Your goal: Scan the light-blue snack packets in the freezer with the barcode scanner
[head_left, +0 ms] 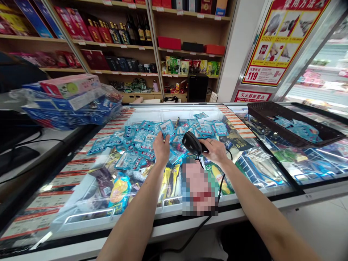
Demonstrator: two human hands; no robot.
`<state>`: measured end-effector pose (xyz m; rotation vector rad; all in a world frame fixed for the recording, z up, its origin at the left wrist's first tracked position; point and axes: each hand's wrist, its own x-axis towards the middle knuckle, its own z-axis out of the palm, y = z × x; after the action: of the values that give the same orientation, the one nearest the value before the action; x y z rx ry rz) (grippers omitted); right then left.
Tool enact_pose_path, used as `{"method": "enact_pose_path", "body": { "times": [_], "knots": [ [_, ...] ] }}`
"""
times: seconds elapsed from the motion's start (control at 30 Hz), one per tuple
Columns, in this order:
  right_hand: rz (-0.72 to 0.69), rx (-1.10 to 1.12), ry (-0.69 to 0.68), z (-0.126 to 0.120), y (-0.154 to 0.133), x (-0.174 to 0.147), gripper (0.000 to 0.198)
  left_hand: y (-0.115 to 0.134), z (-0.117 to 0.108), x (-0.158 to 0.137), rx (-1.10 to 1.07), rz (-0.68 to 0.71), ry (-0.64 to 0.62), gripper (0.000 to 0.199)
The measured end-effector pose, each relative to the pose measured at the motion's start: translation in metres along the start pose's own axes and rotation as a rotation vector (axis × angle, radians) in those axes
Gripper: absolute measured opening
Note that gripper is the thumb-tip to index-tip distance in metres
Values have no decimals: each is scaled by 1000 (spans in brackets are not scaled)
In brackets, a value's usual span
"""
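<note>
Apart at the centre of the frame, a person's left hand (pixel 162 145) pinches one blue packet (pixel 168 127) while the right hand (pixel 216 151) grips one black scanner (pixel 191 143). More blue packets (pixel 136 138), overlapping too much to count, spread across the glass freezer top (pixel 84 203). One brown basket (pixel 261 111) sits at right; three flat boxes (pixel 169 43) line a shelf (pixel 190 54), upper centre.

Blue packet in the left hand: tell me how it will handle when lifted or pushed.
The packet is probably light, since the left hand pinches it near its lower edge. It may slide easily, given its shiny wrapper. Being flat, it seems unlikely to roll.
</note>
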<state>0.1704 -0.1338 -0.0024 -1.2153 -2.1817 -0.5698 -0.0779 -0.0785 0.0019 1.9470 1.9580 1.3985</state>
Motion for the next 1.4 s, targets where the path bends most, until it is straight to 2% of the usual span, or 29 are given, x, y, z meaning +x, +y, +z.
{"method": "enact_pose_path", "body": {
  "times": [0.17,0.27,0.37,0.43,0.57,0.63,0.73,0.9,1.07,1.2,1.4],
  "knots": [
    [75,-48,16,1,8,-3,36,-8,-13,12,152,65,29,46],
    [110,-71,9,2,11,-4,38,-13,-21,16,318,-10,43,54],
    [141,-88,1,3,12,-4,40,-9,-28,12,386,-46,137,66],
    [152,-92,-6,3,12,-3,39,-3,-29,7,391,46,142,67],
    [161,-88,-19,2,11,-2,39,5,-22,0,402,376,-105,39],
    [162,-89,-21,2,11,-2,39,3,-17,-1,432,435,-181,29],
    [166,-98,-21,3,11,-2,38,-7,-13,2,492,404,-150,25],
    [168,-113,-26,2,11,-1,38,-15,-15,3,509,389,-74,33],
    [168,-120,-18,2,10,0,38,3,-12,-3,473,379,-90,33],
    [167,-122,-18,3,11,1,38,20,-5,-11,458,359,-140,48],
    [161,-108,-39,2,9,1,39,25,2,-16,487,337,-199,55]
  ]
}}
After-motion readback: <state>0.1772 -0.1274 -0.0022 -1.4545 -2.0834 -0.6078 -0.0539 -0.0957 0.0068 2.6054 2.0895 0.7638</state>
